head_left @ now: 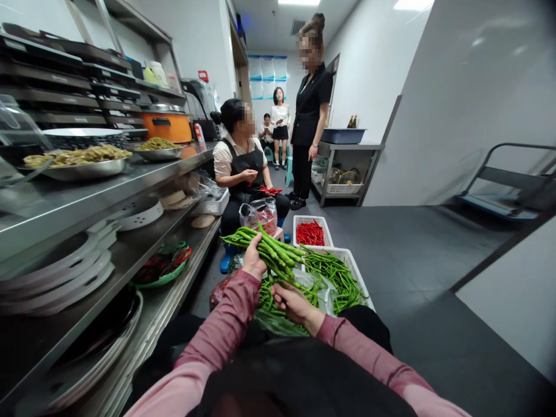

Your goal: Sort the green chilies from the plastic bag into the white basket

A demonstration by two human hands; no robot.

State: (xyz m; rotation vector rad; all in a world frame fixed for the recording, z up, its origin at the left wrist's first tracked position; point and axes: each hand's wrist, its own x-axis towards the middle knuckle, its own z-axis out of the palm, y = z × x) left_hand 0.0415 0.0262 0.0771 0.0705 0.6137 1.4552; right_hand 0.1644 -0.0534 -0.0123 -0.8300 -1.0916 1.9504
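Note:
My left hand (254, 260) is closed round a bunch of long green chili peppers (280, 253), holding it up and slanted in front of me. Just below the bunch is my right hand (295, 304), its fingers curled in a pinch; what they hold is too small to make out. Under both hands an open clear plastic bag (326, 296) contains more green peppers. Right behind it stands a white basket (359, 274) heaped with green peppers (336, 275).
A smaller white basket (330, 236) of red chilies lies beyond. A seated co-worker (237, 156) handles red chilies; another person (310, 110) stands behind. Steel shelving (174, 179) with dishes runs along my left. A cart (499, 205) stands at the right wall.

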